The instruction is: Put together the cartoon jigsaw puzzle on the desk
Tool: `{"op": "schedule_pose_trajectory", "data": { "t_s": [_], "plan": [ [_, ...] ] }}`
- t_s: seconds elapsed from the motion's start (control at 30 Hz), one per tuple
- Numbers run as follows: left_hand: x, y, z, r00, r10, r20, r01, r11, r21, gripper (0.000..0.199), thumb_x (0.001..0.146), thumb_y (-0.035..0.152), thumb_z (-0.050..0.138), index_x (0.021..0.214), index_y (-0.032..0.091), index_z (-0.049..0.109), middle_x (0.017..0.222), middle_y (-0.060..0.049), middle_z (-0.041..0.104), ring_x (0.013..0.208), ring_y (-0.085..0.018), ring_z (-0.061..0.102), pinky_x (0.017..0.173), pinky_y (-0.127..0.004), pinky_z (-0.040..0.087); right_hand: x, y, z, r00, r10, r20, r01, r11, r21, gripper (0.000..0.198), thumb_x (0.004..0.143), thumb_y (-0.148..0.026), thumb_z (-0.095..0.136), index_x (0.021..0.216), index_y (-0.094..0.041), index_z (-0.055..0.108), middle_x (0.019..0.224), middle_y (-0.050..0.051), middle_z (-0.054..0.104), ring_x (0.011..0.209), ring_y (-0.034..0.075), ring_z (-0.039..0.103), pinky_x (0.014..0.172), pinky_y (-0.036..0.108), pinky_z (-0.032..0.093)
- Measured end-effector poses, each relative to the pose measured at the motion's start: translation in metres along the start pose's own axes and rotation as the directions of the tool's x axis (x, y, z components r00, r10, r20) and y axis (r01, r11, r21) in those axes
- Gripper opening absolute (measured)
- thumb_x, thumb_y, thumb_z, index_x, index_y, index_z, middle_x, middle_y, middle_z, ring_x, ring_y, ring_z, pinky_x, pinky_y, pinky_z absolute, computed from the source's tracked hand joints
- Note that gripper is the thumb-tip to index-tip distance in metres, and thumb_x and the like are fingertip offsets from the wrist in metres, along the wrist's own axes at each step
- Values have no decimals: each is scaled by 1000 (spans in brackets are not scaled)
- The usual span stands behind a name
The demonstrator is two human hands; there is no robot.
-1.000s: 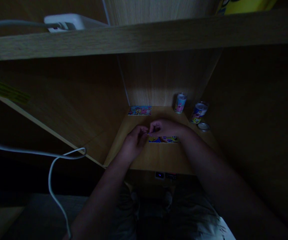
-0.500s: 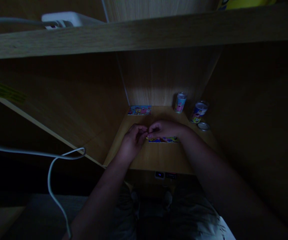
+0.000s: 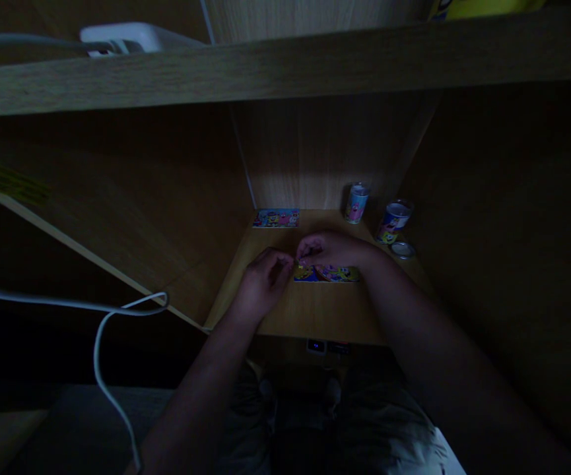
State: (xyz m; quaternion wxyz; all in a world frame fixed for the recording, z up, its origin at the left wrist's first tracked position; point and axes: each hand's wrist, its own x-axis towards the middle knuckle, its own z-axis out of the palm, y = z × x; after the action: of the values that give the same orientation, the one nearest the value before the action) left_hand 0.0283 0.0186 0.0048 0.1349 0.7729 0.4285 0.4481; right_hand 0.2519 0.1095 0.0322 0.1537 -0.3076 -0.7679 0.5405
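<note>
On the wooden board lies a flat strip with a bright cartoon picture (image 3: pixel 332 274), partly under my right hand. My right hand (image 3: pixel 332 251) is closed in a pinch just above the strip's left end, and a small yellow piece (image 3: pixel 300 265) shows at its fingertips. My left hand (image 3: pixel 264 276) comes in from the left with thumb and forefinger pinched together, their tips almost touching the right fingertips. What lies between the left fingertips is too small and dark to make out. A second cartoon strip (image 3: pixel 276 218) lies flat at the back left.
Two cartoon-printed cans with clear tops, a slim one (image 3: pixel 356 203) and a wider one (image 3: pixel 394 221), stand at the back right. A round lid (image 3: pixel 403 250) lies beside them. A wooden shelf (image 3: pixel 285 71) crosses above; a white cable (image 3: pixel 101 330) hangs on the left.
My right hand has shifted slightly up and away from the strip, uncovering more of its picture. The fingertips of both hands have moved a little to the right.
</note>
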Motion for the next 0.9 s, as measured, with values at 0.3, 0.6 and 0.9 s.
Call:
{"op": "schedule_pose_trajectory", "data": {
  "t_s": [0.3, 0.6, 0.9],
  "plan": [
    [2, -2, 6, 940, 179, 292, -172, 984, -51, 15, 100, 22, 65, 107, 26, 78, 109, -7, 78, 105, -23, 71, 96, -42, 57, -9, 0, -8, 994, 90, 56, -87, 995, -47, 20, 80, -30, 78, 94, -17, 72, 72, -2, 71, 64, 13, 63, 65, 26, 48],
    [2, -6, 10, 916, 153, 372, -133, 988, -80, 16, 102, 23, 62, 100, 24, 78, 104, -8, 78, 98, -22, 73, 92, -39, 58, -5, 4, -7, 991, 115, 71, -108, 990, -91, 20, 76, -31, 80, 90, -17, 74, 77, -1, 73, 66, 13, 63, 67, 26, 48],
    [2, -4, 10, 919, 163, 359, -141, 986, -87, 17, 101, 22, 62, 99, 24, 79, 103, -7, 78, 97, -22, 73, 91, -39, 58, -3, 5, -4, 992, 123, 39, -119, 988, -97, 17, 76, -28, 79, 88, -18, 73, 75, -1, 72, 64, 12, 63, 66, 25, 47]
  ]
}}
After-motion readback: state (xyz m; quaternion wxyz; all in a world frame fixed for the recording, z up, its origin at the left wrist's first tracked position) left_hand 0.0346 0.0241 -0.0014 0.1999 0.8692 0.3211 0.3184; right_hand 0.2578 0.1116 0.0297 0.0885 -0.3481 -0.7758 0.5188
